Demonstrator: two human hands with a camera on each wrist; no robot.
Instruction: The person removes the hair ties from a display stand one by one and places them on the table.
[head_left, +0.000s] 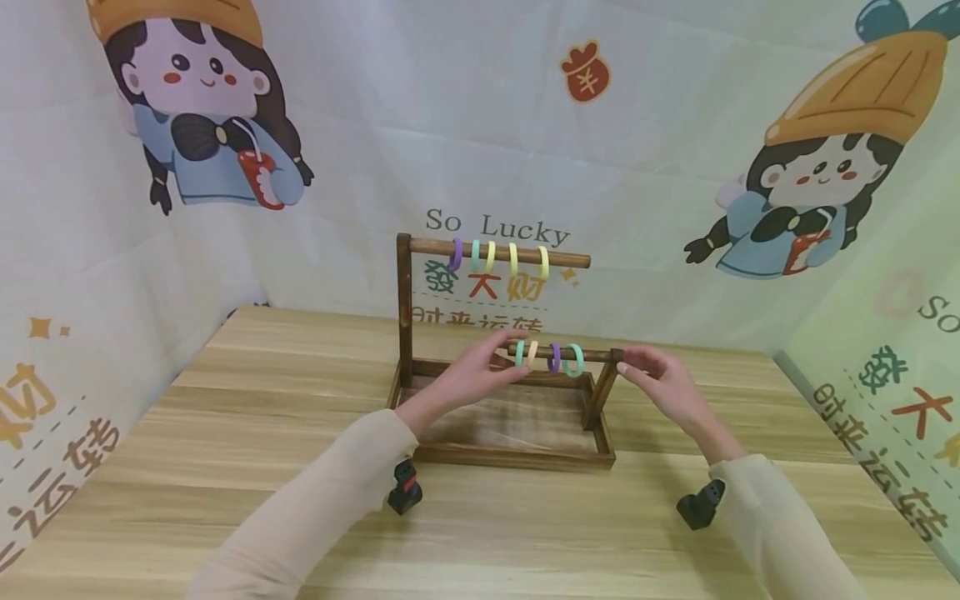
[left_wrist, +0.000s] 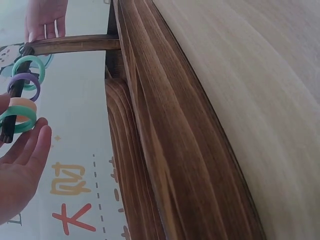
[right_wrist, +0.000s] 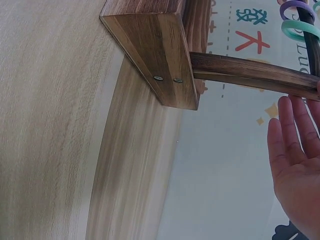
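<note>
A dark wooden rack [head_left: 517, 457] has a tray base and two posts, each bearing a bar. My left hand [head_left: 471, 375] is at the free end of the lower bar [head_left: 596, 355]. Its thumb and fingertips pinch a teal ring [left_wrist: 27, 111] there. Beside that ring hang a peach ring [head_left: 532, 356], a purple ring [head_left: 554, 358] and a second teal ring [head_left: 577, 360]. My right hand [head_left: 666, 387] holds the top of the short post [head_left: 602, 392] between thumb and fingers; in the right wrist view its other fingers [right_wrist: 304, 127] stay fairly straight.
The tall post [head_left: 405, 308] at the left carries the upper bar [head_left: 573, 260], hung with a purple ring [head_left: 455, 254], a teal ring [head_left: 476, 256] and several yellow rings [head_left: 513, 260]. A printed cloth [head_left: 360, 167] stands behind the wood-grain table [head_left: 300, 367].
</note>
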